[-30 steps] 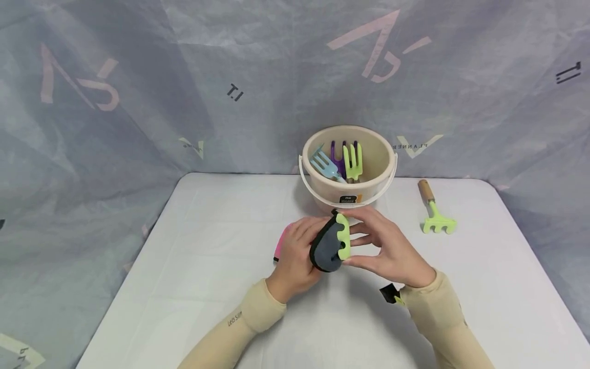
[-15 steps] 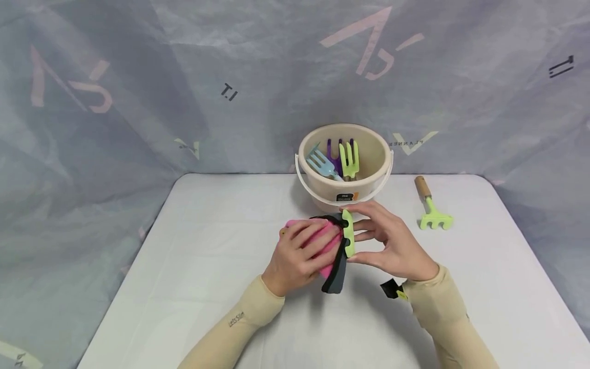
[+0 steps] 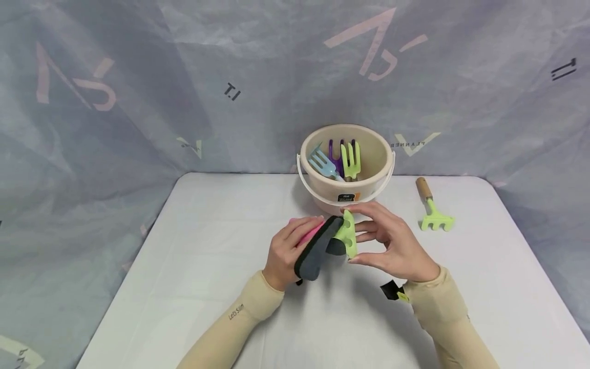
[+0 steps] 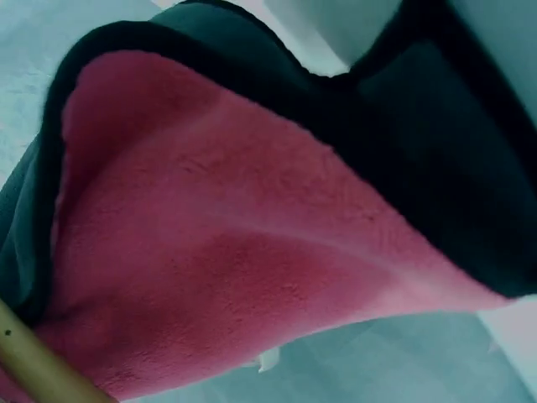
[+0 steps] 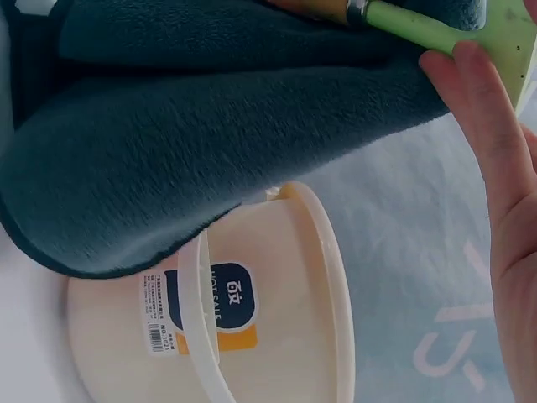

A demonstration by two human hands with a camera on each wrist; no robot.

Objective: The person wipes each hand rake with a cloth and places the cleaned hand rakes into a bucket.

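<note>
My left hand (image 3: 283,256) grips a soft two-sided cloth (image 3: 310,261), dark grey on one face and pink on the other, with black edging. Its pink face (image 4: 210,227) fills much of the left wrist view. With thumb and fingers, my right hand (image 3: 398,246) holds a small hand rake by its light green head (image 3: 349,236), just right of the cloth. In the right wrist view the rake's green neck (image 5: 419,25) and part of its wooden handle (image 5: 323,7) show against the grey face. Folds of cloth hide the rest of the handle.
A cream bucket (image 3: 318,192) with a white bail stands right behind my hands. Inside are light blue (image 3: 323,164), purple (image 3: 331,148) and green (image 3: 352,166) garden forks. Another green hand rake (image 3: 430,207) with a wooden handle lies on the white table (image 3: 216,225) at right.
My left hand has shifted slightly left and turned the cloth, from pink upward half a second ago to a grey fold facing up. The rake head has tilted, showing more of its flat side.
</note>
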